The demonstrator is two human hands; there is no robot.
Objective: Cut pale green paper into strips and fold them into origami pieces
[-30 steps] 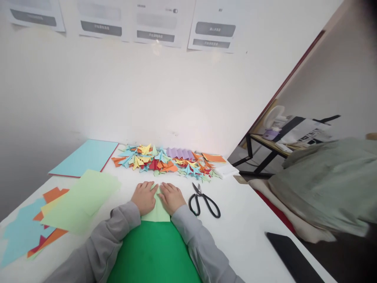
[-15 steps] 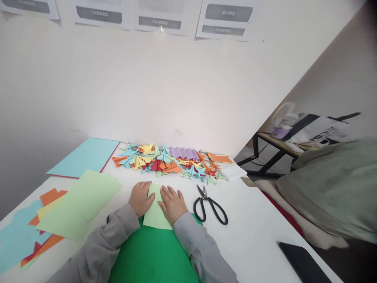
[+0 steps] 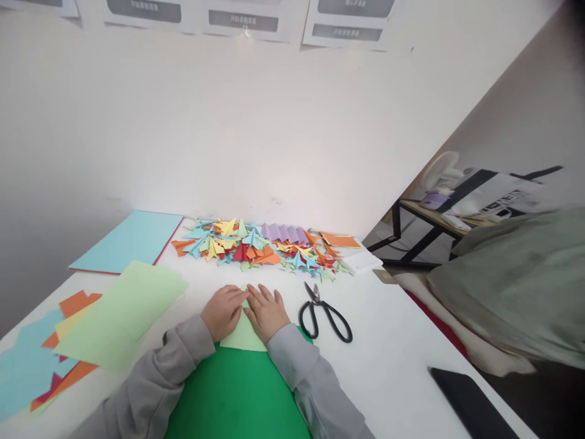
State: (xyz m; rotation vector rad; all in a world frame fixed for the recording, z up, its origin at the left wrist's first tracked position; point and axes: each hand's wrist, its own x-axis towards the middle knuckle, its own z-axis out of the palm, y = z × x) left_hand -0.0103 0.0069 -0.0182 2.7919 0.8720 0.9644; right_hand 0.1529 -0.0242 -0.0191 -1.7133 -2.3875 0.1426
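Observation:
A light green piece of paper point(image 3: 242, 335) lies in front of me, partly over a smooth green sheet point(image 3: 237, 390). My left hand point(image 3: 223, 311) is on its upper left part, fingers curled together at the top edge, with the paper's left side hidden beneath. Flat on the right side rests my right hand point(image 3: 267, 311), its fingers stretched and slightly apart, the tips close to the left fingertips. Black-handled scissors point(image 3: 323, 312) lie to the right of that hand, blades slightly apart and pointing away.
Behind my hands spreads a pile of small folded paper planes point(image 3: 247, 247), with a pleated purple paper point(image 3: 284, 234). Larger light green sheets point(image 3: 125, 311) and coloured scraps point(image 3: 34, 350) lie left, a light blue sheet point(image 3: 128, 241) behind. A black flat object point(image 3: 470, 402) is at right; a person point(image 3: 525, 286) sits beyond.
My left hand has shifted right across the top of the paper, its fingers now near the right fingertips, covering more of it. The right hand stays in place. The view tilts slightly down.

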